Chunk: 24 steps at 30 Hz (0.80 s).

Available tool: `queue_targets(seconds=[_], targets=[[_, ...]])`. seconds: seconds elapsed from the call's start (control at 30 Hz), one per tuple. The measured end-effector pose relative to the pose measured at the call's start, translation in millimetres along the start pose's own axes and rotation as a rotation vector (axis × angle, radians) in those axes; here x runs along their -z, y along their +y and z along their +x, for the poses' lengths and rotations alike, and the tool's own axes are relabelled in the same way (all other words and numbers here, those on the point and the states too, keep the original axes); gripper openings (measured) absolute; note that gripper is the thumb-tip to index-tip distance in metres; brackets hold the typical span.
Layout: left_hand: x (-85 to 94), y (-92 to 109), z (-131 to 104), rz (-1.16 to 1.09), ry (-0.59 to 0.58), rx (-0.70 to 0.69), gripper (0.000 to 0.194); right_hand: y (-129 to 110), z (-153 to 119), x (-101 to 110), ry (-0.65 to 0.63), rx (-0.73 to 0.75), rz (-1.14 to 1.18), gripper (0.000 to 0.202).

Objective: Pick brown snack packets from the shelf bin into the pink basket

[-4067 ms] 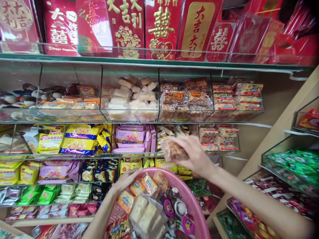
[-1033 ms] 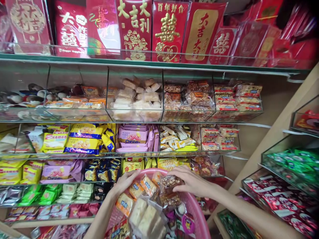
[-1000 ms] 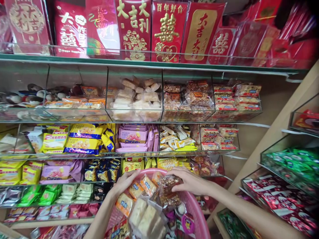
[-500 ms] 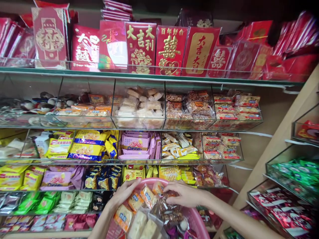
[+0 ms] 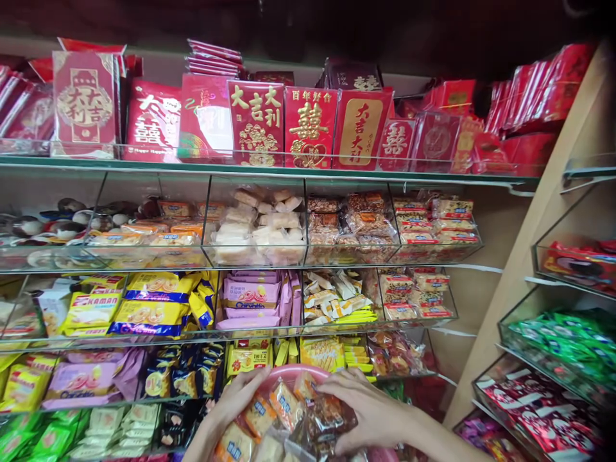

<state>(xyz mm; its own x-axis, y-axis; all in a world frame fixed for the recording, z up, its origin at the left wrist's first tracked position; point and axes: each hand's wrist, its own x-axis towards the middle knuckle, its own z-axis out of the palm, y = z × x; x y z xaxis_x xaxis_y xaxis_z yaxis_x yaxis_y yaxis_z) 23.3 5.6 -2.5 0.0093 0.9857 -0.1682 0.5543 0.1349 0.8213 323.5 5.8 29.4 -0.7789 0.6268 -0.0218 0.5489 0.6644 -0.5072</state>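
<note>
A pink plastic basket (image 5: pixel 312 374) is low in the view, filled with wrapped snacks. My left hand (image 5: pixel 234 403) grips its left rim, fingers lying along the edge. My right hand (image 5: pixel 368 410) is over the basket's right side, thumb and fingers spread wide around brown wrapped nut snacks (image 5: pixel 330 417). Orange-and-clear cracker packets (image 5: pixel 286 404) lie between the hands. Pale white wrapped pieces (image 5: pixel 269 448) are in front of them, partly cut off by the frame's lower edge.
Glass shelves (image 5: pixel 260 266) with divided bins of packaged snacks fill the view ahead. Red envelopes (image 5: pixel 308 125) stand along the top shelf. At right are a wooden upright (image 5: pixel 522 256) and more bins, one with green packets (image 5: pixel 563 337).
The view has tilted up and turned slightly right, so the shelves and basket sit lower. My right hand's thumb and fingers have spread farther apart over the brown snacks. My left hand stays on the rim.
</note>
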Motion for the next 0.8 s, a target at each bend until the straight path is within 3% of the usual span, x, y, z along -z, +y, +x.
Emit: queue_targets(seconds=[0.27, 0.5, 0.63, 0.8], targets=[[-4.6, 7, -2, -0.015, -0.008, -0.019, 0.062, 7, -9, -1, 0.024, -0.016, 0.026, 0.081], [-5.7, 7, 1, -0.001, 0.029, 0.02, 0.066, 4, -21, 28, 0.135, -0.067, 0.001, 0.081], [-8.0, 6, 3, -0.008, -0.01, -0.005, 0.065, 8, -32, 58, 0.266, -0.068, -0.104, 0.082], [-9.6, 3, 1, -0.02, 0.029, 0.016, 0.068, 1, -44, 131, 0.699, 0.07, -0.408, 0.061]])
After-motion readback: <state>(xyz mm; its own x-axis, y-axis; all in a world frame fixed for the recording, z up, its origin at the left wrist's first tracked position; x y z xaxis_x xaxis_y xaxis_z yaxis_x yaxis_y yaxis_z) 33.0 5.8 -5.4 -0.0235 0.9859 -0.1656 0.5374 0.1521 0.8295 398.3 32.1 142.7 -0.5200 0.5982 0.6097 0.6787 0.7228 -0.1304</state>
